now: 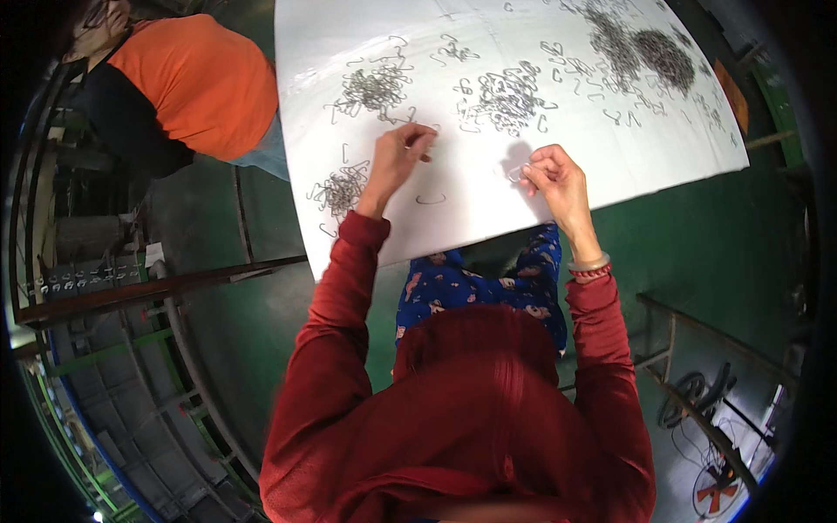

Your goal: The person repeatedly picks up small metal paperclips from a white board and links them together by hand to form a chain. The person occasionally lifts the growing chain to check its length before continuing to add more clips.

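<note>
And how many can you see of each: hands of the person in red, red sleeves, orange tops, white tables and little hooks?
Hands: left hand and right hand, 2
Red sleeves: 2
Orange top: 1
White table: 1
Total: 6, leaving out the hooks, which are too many and too tangled to count.

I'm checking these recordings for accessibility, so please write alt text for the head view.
A person's right hand pinches a small thin piece over a white table, while the left hand is near loose piles of dark hooks; whether it holds one is unclear. Another person in an orange top is at the upper left.
</note>
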`<state>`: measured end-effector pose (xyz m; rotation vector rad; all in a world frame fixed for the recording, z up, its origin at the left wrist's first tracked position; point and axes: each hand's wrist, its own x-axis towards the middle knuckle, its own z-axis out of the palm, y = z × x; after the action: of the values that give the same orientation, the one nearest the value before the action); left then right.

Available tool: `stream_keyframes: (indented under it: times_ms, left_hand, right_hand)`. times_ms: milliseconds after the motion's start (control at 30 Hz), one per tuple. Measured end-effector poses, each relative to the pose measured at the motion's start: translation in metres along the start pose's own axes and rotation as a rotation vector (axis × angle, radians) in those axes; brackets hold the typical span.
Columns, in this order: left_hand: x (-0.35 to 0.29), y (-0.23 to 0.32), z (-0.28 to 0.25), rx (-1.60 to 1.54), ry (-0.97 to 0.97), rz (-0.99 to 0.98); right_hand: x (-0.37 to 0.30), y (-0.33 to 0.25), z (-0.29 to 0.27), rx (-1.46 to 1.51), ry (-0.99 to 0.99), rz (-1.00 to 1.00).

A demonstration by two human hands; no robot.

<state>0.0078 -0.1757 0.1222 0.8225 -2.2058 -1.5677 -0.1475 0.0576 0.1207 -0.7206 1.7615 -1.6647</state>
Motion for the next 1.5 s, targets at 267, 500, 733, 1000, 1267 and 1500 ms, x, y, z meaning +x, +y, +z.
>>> stream_keyframes:
  times_ms: [267,500,733,1000,1267,1500]
  left_hand:
    - [-0.062,0.056,0.095,-0.408,-0.086,0.07]
    - [-0.069,0.071,0.111,-0.188,0.089,0.244]
    - [-0.069,0.072,0.129,-0.396,0.13,0.213]
    - [-0.065,0.079,0.13,-0.567,0.091,0.201]
    - [-0.069,0.082,0.115,-0.456,0.113,0.213]
    - [-0.078,0.07,0.105,-0.418,0.238,0.26]
  right_hand:
    - [-0.029,-0.007,0.01,0.138,0.134,0.084]
    - [-0.049,-0.029,0.016,-0.086,0.283,-0.049]
    - [-0.051,-0.037,0.014,-0.024,0.323,-0.222]
    - [-0.04,-0.047,-0.01,0.037,0.19,-0.143]
    - [0.074,0.043,-0.031,-0.817,0.464,-0.116]
    - [0.08,0.057,-0.02,-0.747,0.49,-0.088]
